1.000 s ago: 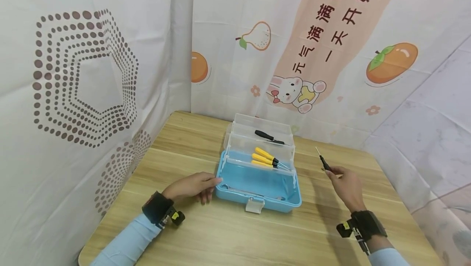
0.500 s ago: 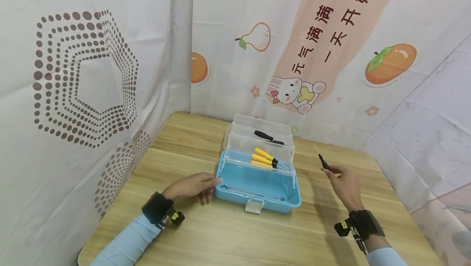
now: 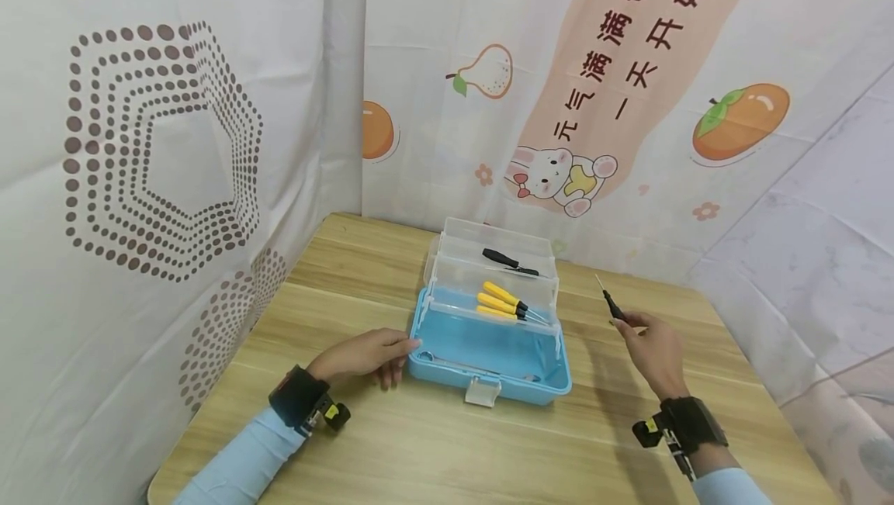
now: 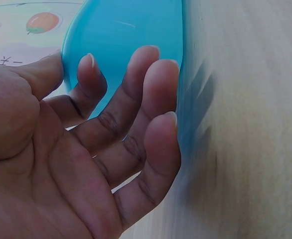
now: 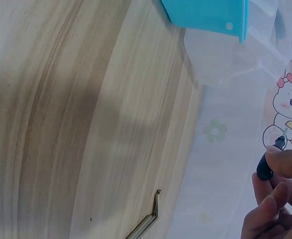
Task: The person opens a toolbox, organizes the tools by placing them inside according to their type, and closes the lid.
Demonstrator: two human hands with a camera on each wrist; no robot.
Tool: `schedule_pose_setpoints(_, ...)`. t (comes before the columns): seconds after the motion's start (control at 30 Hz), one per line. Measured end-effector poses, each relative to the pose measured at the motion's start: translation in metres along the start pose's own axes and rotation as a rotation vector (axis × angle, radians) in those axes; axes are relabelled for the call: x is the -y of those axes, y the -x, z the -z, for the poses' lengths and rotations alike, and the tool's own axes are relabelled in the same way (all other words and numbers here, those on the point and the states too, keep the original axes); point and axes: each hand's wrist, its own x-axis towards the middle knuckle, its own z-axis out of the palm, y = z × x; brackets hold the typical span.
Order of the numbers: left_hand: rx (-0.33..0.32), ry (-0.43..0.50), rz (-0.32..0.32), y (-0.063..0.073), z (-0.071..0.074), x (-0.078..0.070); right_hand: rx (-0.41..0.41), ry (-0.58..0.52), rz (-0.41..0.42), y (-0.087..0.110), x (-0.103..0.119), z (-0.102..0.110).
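Observation:
A light-blue toolbox (image 3: pixel 517 390) stands on the wooden table with its clear trays (image 3: pixel 426 284) folded up and back. My left hand (image 3: pixel 366 350) is at its left side, thumb over the rim and bent index finger against the outer wall; the other fingers (image 4: pixel 161 149) curl loosely close over the table. To the right of the box, my right hand (image 3: pixel 656 348) is raised and pinches a small black screwdriver (image 3: pixel 612 305) by its handle, thin shaft pointing up and away. In the right wrist view, thumb and forefinger hold this screwdriver (image 5: pixel 264 169).
Yellow-handled screwdrivers (image 3: pixel 496 302) lie in the lower tray, black-handled tools (image 3: pixel 500 257) in the upper one. A combination wrench (image 3: pixel 464 365) rests in the box bottom. A bent metal piece (image 5: pixel 148 221) shows low in the right wrist view. Printed curtains (image 3: pixel 419 24) hang behind the table.
My right hand has drifted slightly up and left with the screwdriver. The left hand and the toolbox stay in place.

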Motion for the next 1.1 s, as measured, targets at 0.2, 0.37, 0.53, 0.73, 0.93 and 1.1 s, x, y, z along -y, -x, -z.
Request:
schedule_pose_setpoints(0.2, 0.006, -0.009, 0.002, 0.0, -0.001, 0.002, -0.003, -0.009, 0.014, -0.001, 0.0, 0.0)
schedule_pose_setpoints(0.37, 0.003, -0.017, 0.001, 0.0, -0.002, 0.002, -0.006, -0.019, 0.019, 0.0, 0.001, -0.001)
schedule_pose_setpoints(0.53, -0.002, -0.017, -0.002, 0.001, -0.001, 0.0, -0.001, -0.015, 0.008, -0.003, 0.005, -0.001)
schedule_pose_setpoints(0.73, -0.005, -0.008, 0.004, 0.001, -0.001, 0.0, 0.005, -0.012, 0.002, -0.007, 0.007, -0.001)
schedule_pose_setpoints(0.93, 0.002, -0.004, 0.009, 0.0, 0.0, 0.002, -0.006, -0.01, 0.02, -0.008, 0.01, -0.001)
schedule_pose_setpoints(1.1, 0.005, -0.006, 0.002, -0.001, 0.0, 0.003, -0.009, -0.013, 0.046, -0.01, 0.016, -0.001)
